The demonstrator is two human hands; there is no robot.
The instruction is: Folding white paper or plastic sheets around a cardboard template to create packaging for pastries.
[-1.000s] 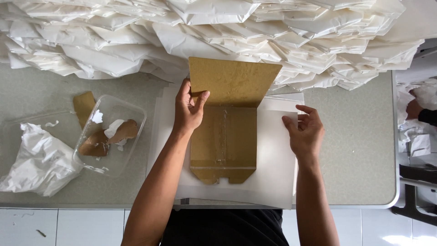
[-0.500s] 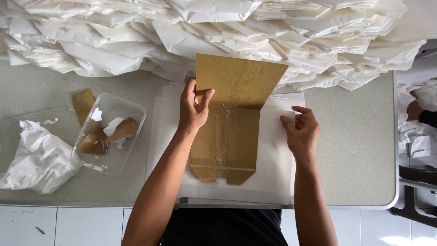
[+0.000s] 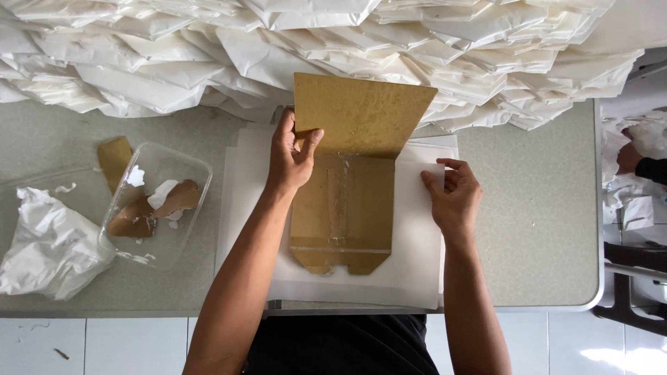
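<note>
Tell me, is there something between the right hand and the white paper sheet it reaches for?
Nothing visible. The right hand already touches the right edge of the white paper sheet; the brown cardboard template lies further left, under the left hand.

A heap of folded white paper bags (image 3: 333,48) covers the worktop's (image 3: 535,229) far edge, while a clear plastic tub (image 3: 156,205) of brown scraps and crumpled white paper (image 3: 48,243) sit at its left end.

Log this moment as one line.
left hand: pinning brown cardboard template | right hand: lifting white paper sheet edge | table: folded paper pile behind
</note>
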